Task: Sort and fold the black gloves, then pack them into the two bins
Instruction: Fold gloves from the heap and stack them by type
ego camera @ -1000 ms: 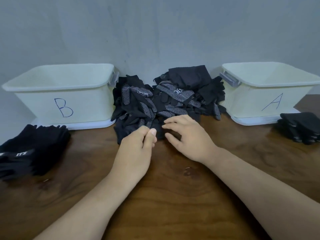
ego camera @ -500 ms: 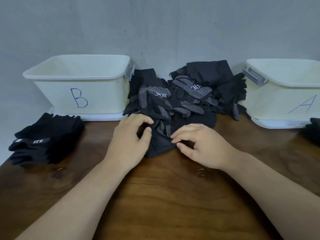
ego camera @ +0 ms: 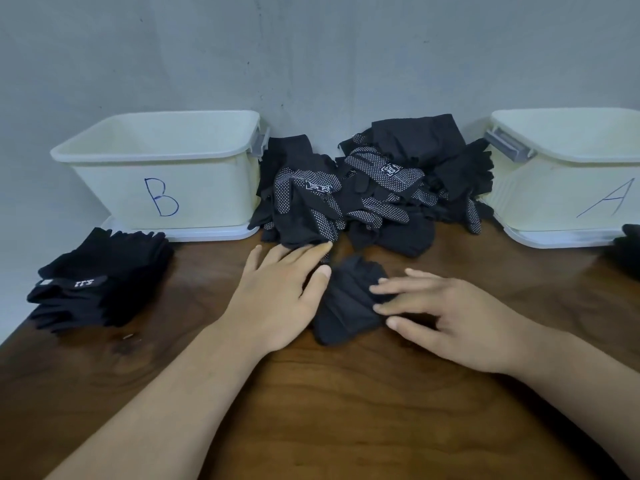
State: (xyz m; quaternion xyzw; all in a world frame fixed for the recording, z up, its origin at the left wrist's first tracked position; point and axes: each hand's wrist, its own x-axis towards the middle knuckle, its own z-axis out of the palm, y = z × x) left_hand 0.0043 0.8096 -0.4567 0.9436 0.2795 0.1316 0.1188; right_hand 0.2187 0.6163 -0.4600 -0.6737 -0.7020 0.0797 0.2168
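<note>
1. The loose black glove (ego camera: 346,306) lies crumpled on the table (ego camera: 346,403), between the two hands and just in front of the pile of gloves (ego camera: 374,199)
2. The left hand (ego camera: 277,296) lies palm down with its grip open, fingers straight and spread; its fingertips reach the front edge of the pile and its thumb touches the left edge of the loose black glove; it has hold of nothing
3. The right hand (ego camera: 453,317) also has its grip open, fingers nearly straight; two fingertips rest on the right part of the loose black glove and the thumb lies at the glove's near edge; no finger curls round the cloth
4. The pile of gloves sits against the grey wall (ego camera: 311,64), mixing plain black gloves with white-dotted ones
5. Bin B (ego camera: 207,192) stands just left of the pile and bin A (ego camera: 547,199) just right of it
6. A neat stack of black gloves (ego camera: 100,289) rests on the table in front of bin B, towards the left edge; a second dark stack (ego camera: 628,251) shows in front of bin A, cut off by the right edge of the view
</note>
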